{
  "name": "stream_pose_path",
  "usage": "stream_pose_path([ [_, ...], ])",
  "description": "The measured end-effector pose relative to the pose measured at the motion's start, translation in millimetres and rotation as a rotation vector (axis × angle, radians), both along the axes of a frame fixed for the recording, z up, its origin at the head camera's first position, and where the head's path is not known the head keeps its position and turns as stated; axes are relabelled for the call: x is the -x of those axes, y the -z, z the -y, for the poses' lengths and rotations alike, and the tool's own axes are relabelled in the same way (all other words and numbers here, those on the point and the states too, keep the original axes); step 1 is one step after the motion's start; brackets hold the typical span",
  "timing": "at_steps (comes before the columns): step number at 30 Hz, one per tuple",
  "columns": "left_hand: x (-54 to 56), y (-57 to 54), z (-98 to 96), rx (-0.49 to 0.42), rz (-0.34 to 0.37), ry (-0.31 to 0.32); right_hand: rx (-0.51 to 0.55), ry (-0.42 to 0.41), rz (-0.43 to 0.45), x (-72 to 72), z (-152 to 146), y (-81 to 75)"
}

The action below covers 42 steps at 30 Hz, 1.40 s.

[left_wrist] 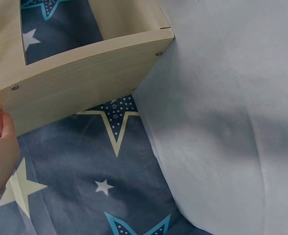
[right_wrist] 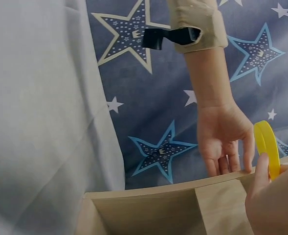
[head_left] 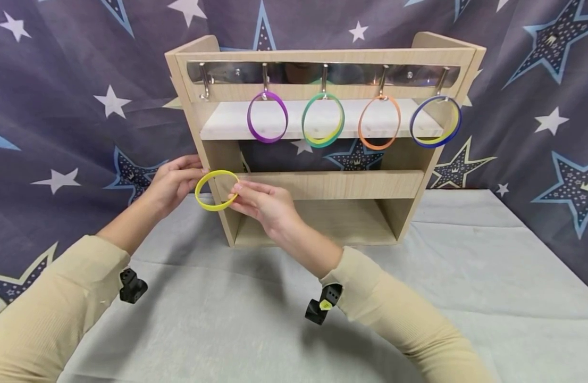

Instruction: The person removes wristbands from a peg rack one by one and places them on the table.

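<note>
Pinching the yellow ring (right_wrist: pixel 268 146) before the wooden rack (head_left: pixel 356 185), the right hand (head_left: pixel 270 207) is presumably preparing to hang it, needing a lift to the bare hook (head_left: pixel 204 85), while the left hand (head_left: pixel 171 184), loosely extended, is touching the side.

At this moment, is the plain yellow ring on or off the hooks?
Off: the right hand pinches the yellow ring, below the hooks.

Right hand (head_left: pixel 269 206) in pinch grip

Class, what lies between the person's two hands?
In the head view, the yellow ring, pinched by the right hand; the wooden stand's side panel shows behind it.
</note>
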<state>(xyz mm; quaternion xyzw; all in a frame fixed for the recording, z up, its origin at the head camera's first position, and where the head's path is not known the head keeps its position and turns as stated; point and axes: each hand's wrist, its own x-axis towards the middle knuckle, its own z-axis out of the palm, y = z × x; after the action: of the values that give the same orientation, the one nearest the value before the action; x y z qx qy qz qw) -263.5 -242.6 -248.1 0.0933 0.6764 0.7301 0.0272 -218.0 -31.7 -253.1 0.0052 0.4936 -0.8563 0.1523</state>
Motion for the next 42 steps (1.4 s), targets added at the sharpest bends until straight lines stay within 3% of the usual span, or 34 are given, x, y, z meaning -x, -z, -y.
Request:
stream_pose_path([
  [23,-1.6,0.9,-0.9,0.016,0.018,-0.01,-0.1,-0.031,0.016,-6.4,7.0,37.6],
  [42,-0.2,-0.4,0.0,-0.065,0.009,0.019,-0.215,-0.08,0.026,-7.5,12.8,70.6],
])
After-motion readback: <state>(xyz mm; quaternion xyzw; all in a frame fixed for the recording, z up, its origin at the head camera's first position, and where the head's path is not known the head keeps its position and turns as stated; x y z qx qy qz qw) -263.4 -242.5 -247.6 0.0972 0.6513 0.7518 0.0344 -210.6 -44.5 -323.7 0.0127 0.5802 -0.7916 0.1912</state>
